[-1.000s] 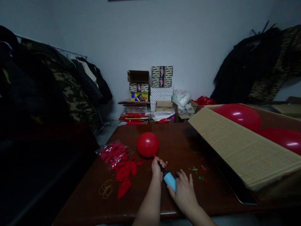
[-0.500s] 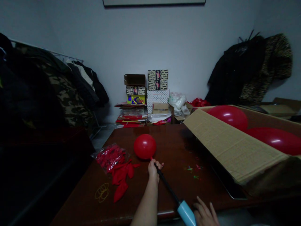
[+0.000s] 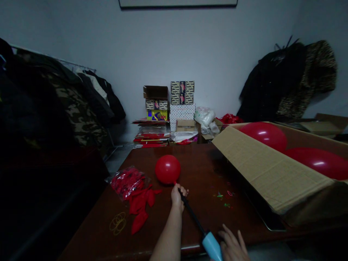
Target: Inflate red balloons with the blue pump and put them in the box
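A partly inflated red balloon (image 3: 168,169) sits over the dark wooden table, its neck pointing down toward my left hand (image 3: 178,197). That hand is closed around the balloon's neck and the tip of a balloon pump's black tube (image 3: 194,217). The pump's light blue barrel (image 3: 212,246) slants down to the bottom edge, where its lower end is cut off. Beside the barrel is my right hand (image 3: 232,244), fingers stretched and spread. Its palm is partly out of frame, and whether it touches the pump I cannot tell.
Left on the table (image 3: 201,156) lie a clear bag of red balloons (image 3: 127,183), loose flat balloons (image 3: 139,206) and yellow rubber bands (image 3: 117,223). Small coloured bands (image 3: 227,205) lie at right. A cardboard box (image 3: 269,170) holding inflated red balloons (image 3: 265,135) stands along the right side.
The pump's blue barrel and my right hand have shifted slightly left and up. My left hand and the balloon stay almost in place, with no clear change in the balloon's size.
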A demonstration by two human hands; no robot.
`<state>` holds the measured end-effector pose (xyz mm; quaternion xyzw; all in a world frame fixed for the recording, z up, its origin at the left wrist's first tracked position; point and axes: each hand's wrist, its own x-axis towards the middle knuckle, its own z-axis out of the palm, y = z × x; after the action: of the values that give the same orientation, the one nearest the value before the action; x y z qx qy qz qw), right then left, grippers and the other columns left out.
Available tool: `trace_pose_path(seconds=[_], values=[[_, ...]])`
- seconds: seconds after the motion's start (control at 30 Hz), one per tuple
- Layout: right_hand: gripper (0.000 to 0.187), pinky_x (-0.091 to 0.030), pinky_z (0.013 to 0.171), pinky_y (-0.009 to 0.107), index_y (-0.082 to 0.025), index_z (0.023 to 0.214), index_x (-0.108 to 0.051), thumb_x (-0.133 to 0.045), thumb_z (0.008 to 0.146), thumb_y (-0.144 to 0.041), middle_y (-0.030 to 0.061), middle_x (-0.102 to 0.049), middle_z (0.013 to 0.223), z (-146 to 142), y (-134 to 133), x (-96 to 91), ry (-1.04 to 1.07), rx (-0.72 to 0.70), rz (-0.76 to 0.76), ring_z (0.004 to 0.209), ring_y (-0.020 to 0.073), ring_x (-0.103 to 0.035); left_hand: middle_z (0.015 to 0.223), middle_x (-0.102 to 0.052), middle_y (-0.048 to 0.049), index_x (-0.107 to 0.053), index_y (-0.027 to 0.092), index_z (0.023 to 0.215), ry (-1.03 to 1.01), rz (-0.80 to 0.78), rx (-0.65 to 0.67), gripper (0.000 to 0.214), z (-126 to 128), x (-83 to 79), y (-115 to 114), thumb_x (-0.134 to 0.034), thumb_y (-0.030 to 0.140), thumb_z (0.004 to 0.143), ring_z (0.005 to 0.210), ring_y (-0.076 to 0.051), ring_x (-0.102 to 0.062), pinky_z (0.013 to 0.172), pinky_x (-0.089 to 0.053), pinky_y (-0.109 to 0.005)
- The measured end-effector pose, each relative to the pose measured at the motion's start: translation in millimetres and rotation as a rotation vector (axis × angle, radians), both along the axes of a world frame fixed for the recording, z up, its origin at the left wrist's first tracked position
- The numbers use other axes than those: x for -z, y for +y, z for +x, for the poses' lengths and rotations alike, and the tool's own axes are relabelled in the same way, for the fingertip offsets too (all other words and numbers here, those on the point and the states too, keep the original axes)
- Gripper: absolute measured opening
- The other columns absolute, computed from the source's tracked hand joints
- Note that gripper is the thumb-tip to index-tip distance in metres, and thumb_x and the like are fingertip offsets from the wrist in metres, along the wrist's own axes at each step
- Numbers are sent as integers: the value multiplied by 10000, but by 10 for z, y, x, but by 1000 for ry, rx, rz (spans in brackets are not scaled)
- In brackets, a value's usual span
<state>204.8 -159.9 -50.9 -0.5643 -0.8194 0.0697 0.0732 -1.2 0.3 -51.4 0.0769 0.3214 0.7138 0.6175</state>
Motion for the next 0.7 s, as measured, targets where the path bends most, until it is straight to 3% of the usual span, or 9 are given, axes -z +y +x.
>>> trace_pose_path(seconds=[0.13,0.43,0.7], values=[[484,-125,1016,595,-176,982,-640,-435,773,-562,136,-512,1246,-82,109,-114,1,-52,-68,1252,354,-308,456,-357,94,-374,198,639,4,6,11,256,3,11,4,-574,339,716,341,-57,-326,564,-435,-303],[395,-8,1058,506,-153,949,-642,-436,790,-450,118,-541,1186,-528,255,-515,44,59,-4,1253,298,-309,450,-369,89,-371,200,640,19,46,39,254,0,2,-22,-555,349,732,346,-62,-318,572,-431,-307],[402,-8,1063,468,-134,968,-635,-455,780,-441,116,-549,1148,-815,540,-585,64,82,62,1234,287,-327,452,-374,87,-375,198,640,46,63,50,280,-7,5,-25,-573,376,725,354,-64,-331,573,-430,-305]])
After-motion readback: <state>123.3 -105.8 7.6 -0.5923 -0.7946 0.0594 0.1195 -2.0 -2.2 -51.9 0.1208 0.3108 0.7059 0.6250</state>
